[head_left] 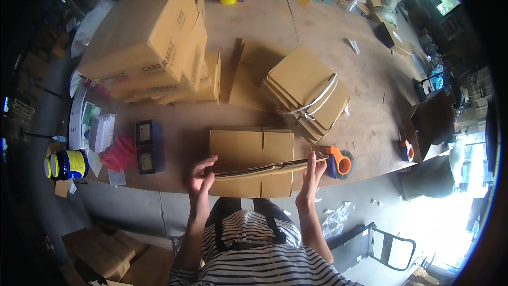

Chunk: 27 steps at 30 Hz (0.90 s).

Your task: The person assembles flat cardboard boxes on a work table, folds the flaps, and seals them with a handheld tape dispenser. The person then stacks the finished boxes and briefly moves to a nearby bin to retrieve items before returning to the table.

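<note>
Left hand [202,177] and right hand [313,176] are gripping a flattened carton [259,170] at opposite ends, edge-up; second flattened carton [237,146] is lying below on worktop [370,127].

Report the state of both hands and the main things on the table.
Held cardboard: folded flat, edge toward the camera
Left hand: curled around its left end
Right hand: holding its right end
Carton blank beneath: lying flat
Carton bundle: flattened, stacked, white strap across
Large cartons: stacked at left
Nearest tape dispenser: loaded
Red plastic bag: crumpled
</note>
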Tool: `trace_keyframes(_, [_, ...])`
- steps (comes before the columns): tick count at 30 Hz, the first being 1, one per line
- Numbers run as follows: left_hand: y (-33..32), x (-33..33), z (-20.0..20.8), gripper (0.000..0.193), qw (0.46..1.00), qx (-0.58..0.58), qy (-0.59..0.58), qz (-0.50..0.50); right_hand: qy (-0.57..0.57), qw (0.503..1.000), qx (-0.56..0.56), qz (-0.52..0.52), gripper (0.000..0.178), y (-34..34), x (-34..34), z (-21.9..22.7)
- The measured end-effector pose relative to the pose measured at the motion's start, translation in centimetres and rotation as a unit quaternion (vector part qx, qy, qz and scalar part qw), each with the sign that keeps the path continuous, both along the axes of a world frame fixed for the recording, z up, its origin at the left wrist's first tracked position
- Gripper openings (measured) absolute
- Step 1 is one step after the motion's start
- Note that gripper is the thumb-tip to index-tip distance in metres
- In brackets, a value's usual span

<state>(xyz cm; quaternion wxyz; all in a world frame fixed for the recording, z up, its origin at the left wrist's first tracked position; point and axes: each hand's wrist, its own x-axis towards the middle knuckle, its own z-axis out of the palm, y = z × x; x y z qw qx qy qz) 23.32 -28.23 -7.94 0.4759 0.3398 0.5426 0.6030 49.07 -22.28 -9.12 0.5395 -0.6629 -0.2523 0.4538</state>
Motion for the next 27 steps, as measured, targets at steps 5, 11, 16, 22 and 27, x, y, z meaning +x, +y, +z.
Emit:
trace_keyframes(5, [-0.8,0.0,1.8,0.05,0.998,-0.064,-0.003,0.025,-0.074,0.993,0.034,0.083,0.064,-1.8,1.1,0.6])
trace_keyframes(11, [-0.6,1.9,3.7,0.052,0.989,-0.124,-0.063,0.048,-0.019,0.951,0.056,0.304,0.078,-2.7,3.9,2.7])
trace_keyframes(16, [-3.0,3.7,3.0,0.067,0.994,-0.079,0.025,-0.069,-0.001,0.912,0.143,0.384,0.092,-1.0,6.6,0.0])
trace_keyframes(22, [-3.6,4.4,2.9,0.104,0.942,0.007,0.238,-0.235,-0.115,0.913,0.168,0.353,0.119,-1.9,5.7,-2.6])
trace_keyframes(27, [-1.7,4.6,1.9,0.07,0.87,0.051,0.399,-0.286,-0.136,0.936,0.114,0.305,0.102,-2.1,4.9,-2.2])
